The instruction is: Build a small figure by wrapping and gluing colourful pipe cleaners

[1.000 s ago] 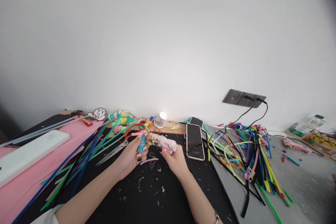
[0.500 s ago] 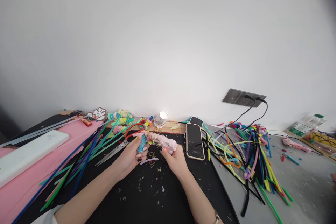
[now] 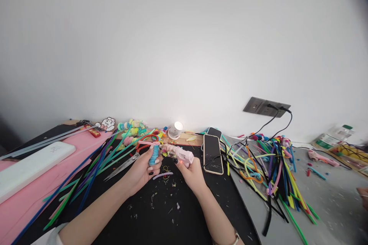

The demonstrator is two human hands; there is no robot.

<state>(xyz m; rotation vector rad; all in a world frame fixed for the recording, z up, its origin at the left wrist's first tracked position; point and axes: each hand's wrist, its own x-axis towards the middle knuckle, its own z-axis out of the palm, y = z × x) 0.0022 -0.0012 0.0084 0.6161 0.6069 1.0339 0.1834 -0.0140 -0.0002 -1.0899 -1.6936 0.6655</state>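
My left hand (image 3: pixel 142 168) is closed around a small blue coiled pipe-cleaner piece (image 3: pixel 155 154) with a pink strand on top. My right hand (image 3: pixel 191 174) grips a pink hot glue gun (image 3: pixel 181 155), its nozzle pointing left at the blue coil. A small red light glows on the gun by my fingers. Both hands hover just above the black mat (image 3: pixel 161 214), close together.
Scissors (image 3: pixel 123 163) lie left of my hands beside long green and blue pipe cleaners (image 3: pixel 94 168). A phone (image 3: pixel 213 154) lies to the right, then a tangled pile of coloured pipe cleaners (image 3: pixel 273 168). A pink sheet with a white box (image 3: pixel 31 164) is far left.
Both hands and the glue gun stay almost where they were; the view has only shifted slightly.
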